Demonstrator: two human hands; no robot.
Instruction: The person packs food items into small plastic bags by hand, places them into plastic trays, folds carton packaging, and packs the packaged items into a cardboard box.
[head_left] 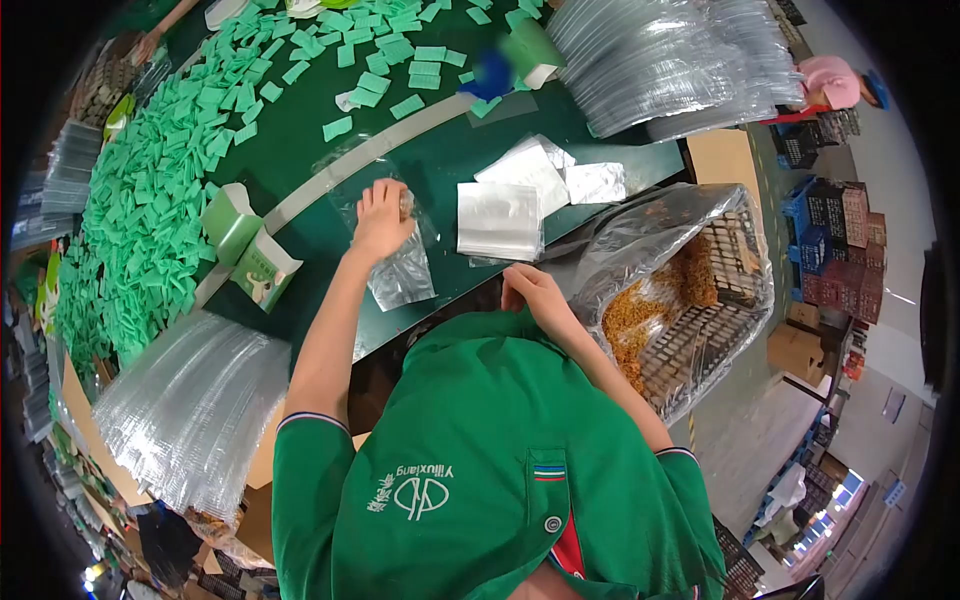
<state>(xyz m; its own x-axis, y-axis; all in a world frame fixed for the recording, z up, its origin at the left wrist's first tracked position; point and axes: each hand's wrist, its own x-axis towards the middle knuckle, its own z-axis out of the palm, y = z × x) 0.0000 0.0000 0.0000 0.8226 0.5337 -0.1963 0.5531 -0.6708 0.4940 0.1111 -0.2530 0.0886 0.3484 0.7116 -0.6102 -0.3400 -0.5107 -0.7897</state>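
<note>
My left hand [383, 222] is closed over a clear plastic bag [404, 282] that lies on the green table. A small brownish piece [407, 205] shows beside its fingers, partly covered. At the table's near edge is my right hand [532, 288], its fingers curled; whatever they may hold is hidden. Just beyond it lies a pile of flat silvery-white bags [498, 220], with a crinkled foil piece [597, 183] to the right. Two green cartons stand left of my left hand, the nearer one [267, 270] open at its top.
A plastic-lined basket [630, 235] holds golden-brown crumbly food on my right. Many green packets [150, 230] cover the far left behind a pale curved divider [330, 175]. Stacked clear plastic trays stand at front left [195, 400] and far right [665, 60]. Another person's hand [148, 45] shows top left.
</note>
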